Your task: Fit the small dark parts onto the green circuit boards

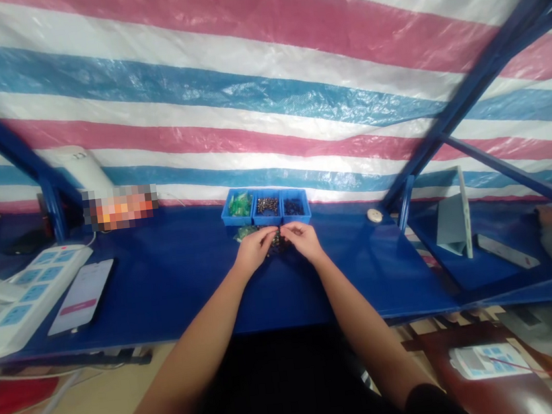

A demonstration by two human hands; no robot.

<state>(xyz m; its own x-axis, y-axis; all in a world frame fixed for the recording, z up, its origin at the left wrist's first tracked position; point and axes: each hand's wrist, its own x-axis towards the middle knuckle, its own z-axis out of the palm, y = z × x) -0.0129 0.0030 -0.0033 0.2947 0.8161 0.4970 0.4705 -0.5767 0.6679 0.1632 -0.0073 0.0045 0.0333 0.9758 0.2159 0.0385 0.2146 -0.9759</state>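
Middle rectangular bin (268, 220) holds shiny, perhaps metallic pieces (268, 205).

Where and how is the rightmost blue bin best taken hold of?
Probably pinch the rightmost blue bin by the rim of its right wall, coming from the right: no bin adjoins there, whereas the middle bin crowds its left and the right hand its front.

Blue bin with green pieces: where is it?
Head view, near centre: the blue bin with green pieces sits on the blue table, leftmost of three in a row, just beyond the left hand.
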